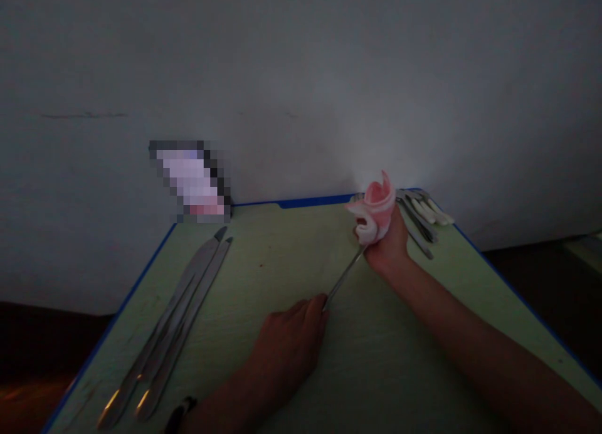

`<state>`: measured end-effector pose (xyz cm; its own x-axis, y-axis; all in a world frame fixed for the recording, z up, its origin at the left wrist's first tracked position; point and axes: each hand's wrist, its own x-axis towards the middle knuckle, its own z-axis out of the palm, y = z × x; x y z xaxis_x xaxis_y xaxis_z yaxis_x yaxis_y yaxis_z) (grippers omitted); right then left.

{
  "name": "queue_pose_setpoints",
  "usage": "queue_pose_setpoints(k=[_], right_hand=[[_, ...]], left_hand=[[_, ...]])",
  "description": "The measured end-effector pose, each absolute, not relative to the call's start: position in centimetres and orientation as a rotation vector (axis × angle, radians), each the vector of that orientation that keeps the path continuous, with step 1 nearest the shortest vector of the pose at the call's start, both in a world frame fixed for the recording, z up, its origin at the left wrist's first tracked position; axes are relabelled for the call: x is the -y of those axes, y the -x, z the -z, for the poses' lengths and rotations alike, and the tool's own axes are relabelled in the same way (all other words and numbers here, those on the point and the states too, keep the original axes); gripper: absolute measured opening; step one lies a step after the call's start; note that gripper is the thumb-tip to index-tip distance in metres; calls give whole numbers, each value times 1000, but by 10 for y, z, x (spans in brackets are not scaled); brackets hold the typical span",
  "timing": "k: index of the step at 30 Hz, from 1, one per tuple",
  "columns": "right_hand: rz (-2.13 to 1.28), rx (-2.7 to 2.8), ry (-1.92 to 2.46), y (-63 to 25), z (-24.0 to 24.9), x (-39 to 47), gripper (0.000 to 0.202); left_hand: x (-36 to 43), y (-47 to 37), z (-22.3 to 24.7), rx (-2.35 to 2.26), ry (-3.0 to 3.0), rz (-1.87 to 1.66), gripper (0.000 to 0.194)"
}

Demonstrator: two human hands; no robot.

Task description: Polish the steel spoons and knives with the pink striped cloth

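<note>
My left hand is closed on one end of a slim metal piece of cutlery above the middle of the table. At its far end my right hand is closed round a bunched pink and white cloth. The cloth wraps that end, so I cannot tell what kind of cutlery it is. To the left of my left hand, several metal table knives lie side by side. Just beyond my right hand lies a group of cutlery, some with white handles.
The pale green table has a blue edge and stands against a grey wall. At the back left, a blurred-out device with a bright screen leans on the wall. Dark floor shows on both sides.
</note>
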<state>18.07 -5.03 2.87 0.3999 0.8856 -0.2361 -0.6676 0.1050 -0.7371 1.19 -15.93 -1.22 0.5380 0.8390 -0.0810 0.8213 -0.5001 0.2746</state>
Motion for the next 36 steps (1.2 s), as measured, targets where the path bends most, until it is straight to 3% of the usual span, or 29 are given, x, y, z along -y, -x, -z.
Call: queue_pose_setpoints(k=[10, 21, 30, 36], right_hand=[[-1028, 613, 1018, -150, -4, 70, 53], [-1132, 890, 1187, -117, 6, 119, 45], [-1017, 672, 1087, -160, -6, 64, 47], [-1109, 1027, 1244, -134, -3, 104, 52]], left_hand=[[160, -10, 10, -1399, -2479, -117, 31], [150, -5, 13, -1432, -2293, -326, 35], [151, -1, -1, -1162, -1655, -513, 48], [145, -2, 3, -1265, -1623, -618, 49]])
